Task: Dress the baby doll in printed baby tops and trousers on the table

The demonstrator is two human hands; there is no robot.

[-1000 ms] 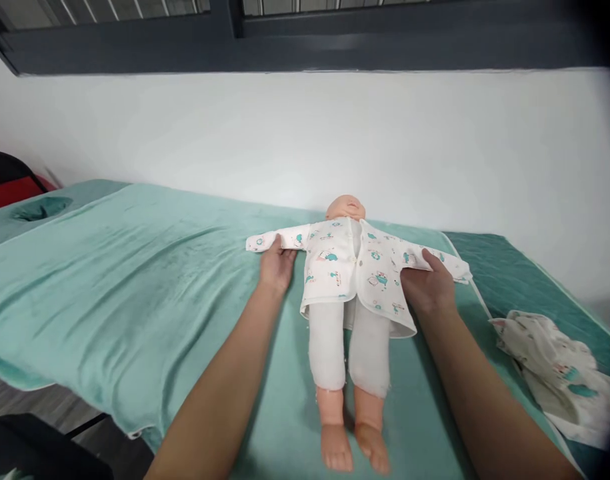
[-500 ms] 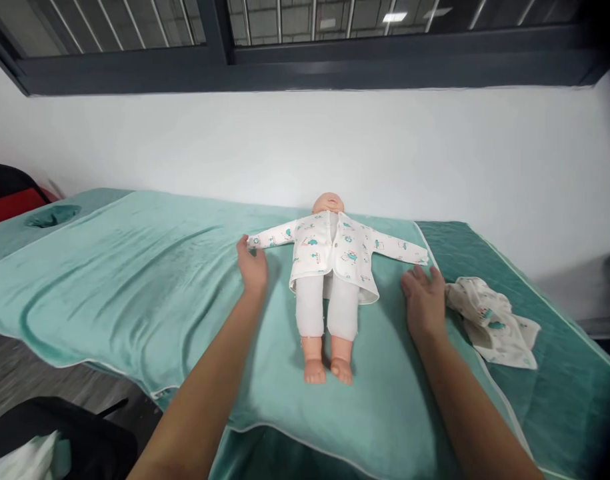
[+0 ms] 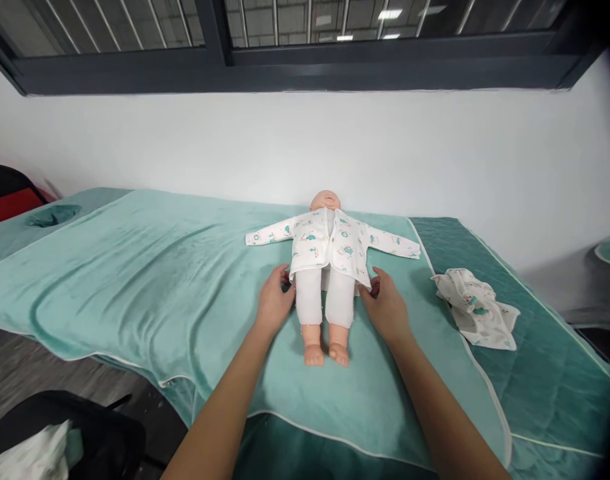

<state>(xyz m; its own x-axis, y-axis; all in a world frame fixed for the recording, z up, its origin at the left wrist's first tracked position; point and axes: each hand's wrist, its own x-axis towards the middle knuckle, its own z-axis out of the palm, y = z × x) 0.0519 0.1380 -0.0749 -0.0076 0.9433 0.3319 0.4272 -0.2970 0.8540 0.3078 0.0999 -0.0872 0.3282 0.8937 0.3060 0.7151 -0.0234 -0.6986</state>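
Note:
A baby doll (image 3: 313, 333) lies on its back on a light green blanket (image 3: 185, 280), head toward the wall, arms spread sideways. It wears a white printed jacket (image 3: 309, 243) over white leg coverings. At the jacket's lower left corner, my left hand (image 3: 276, 297) has thumb and fingers closed on the hem. My right hand (image 3: 385, 303) pinches the hem's lower right corner in the same way. Both sleeves lie stretched out flat, and the doll's bare feet point toward me.
A crumpled white printed garment (image 3: 479, 310) lies on the darker green bed cover (image 3: 545, 373) at the right. A black chair (image 3: 99, 433) with white cloth on it stands at the lower left. Behind the bed are a white wall (image 3: 235, 147) and a dark window frame (image 3: 385, 70).
Both hands have moved from the sleeve ends inward and down to the jacket's lower corners. My left hand has let go of the left cuff.

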